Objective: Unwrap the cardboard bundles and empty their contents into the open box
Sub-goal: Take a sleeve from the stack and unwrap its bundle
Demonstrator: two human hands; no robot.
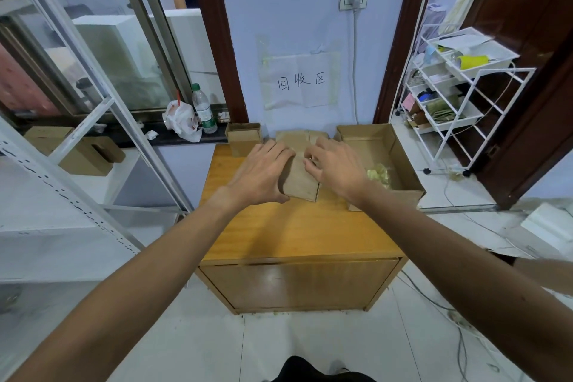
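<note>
Both hands on the cardboard bundle [302,181] on the table [294,226] — left hand [263,172] grips its near left corner, right hand [336,166] pinches its top, fingers curled. Just right of it stands the open box [406,161].

A low yellow-brown wooden cabinet [288,226] stands on the white tile floor [310,344]. Three things sit on its flat top. In the middle is a flat brown cardboard bundle [302,183]. At the back left corner is a small brown cardboard box [243,136], a little apart from the bundle. On the right side, just beside the bundle, is a big open brown cardboard box [400,146] with some pale yellow-green bits [378,175] inside it.
</note>
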